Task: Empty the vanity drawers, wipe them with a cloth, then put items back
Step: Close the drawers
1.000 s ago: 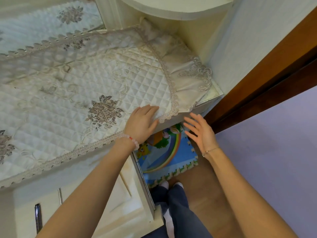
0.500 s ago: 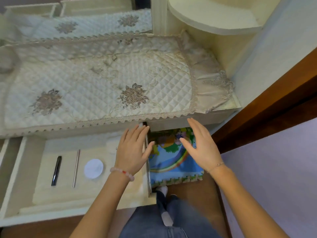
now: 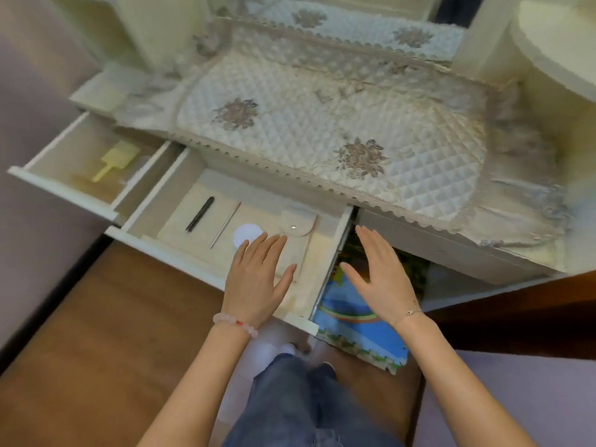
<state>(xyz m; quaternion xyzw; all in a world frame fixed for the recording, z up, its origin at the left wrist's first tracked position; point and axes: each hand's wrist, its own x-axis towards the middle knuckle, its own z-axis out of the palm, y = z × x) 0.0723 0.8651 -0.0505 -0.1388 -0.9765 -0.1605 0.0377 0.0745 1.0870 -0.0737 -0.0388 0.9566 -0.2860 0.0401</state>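
I have both hands flat and spread, fingers straight, nothing held; the left hand [image 3: 258, 279] hovers over the open middle drawer [image 3: 340, 233], the right hand [image 3: 380, 279] hangs outside it at 3 o'clock, over the coloured foam mat [image 3: 354, 327] on the floor. The drawer is not yet emptied, so I judge the coming move to be a pick-up, and the left hand is plainly the nearer one. The beige snap pouch [image 3: 300, 243] lies just past its fingertips at 1 o'clock, partly under them; I cannot tell whether they touch it. The white round pad [image 3: 246, 233] sits at 11 o'clock, close to the index finger. Further out towards 10 o'clock lie the silver rod [image 3: 225, 224] and the black pen [image 3: 200, 213], apart from each other, both with their long axis running from 7 to 1 o'clock, so a pinch across them would come from the side. The yellow brush [image 3: 114, 159] waits in the left drawer [image 3: 64, 195], well off at 10 o'clock.
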